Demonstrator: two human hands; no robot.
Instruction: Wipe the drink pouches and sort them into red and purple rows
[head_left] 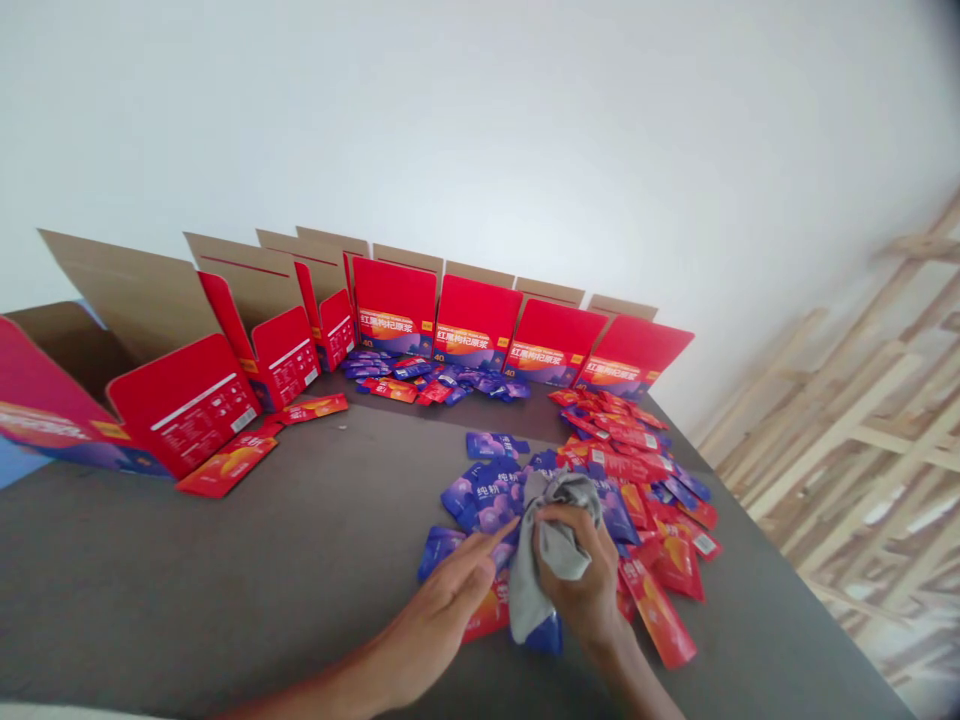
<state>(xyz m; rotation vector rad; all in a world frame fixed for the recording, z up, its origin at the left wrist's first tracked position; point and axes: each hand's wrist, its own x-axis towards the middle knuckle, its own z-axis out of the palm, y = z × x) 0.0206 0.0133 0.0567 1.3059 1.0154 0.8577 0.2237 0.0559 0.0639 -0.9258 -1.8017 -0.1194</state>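
Right hand point(577, 575): fingers curled closed around a grey cloth point(534, 590), bunched over a purple sachet point(545, 636) that shows below it. Left hand point(436, 618): fingers extended, open, holding nothing, index fingertip point(511, 523) just beside a loose heap of purple sachets point(484, 497). Adjoining, red sachets point(656, 610) scattered on a dark grey table point(225, 570). Beyond, a row of open red cardboard cartons point(474, 322) stands upright along the far edge.
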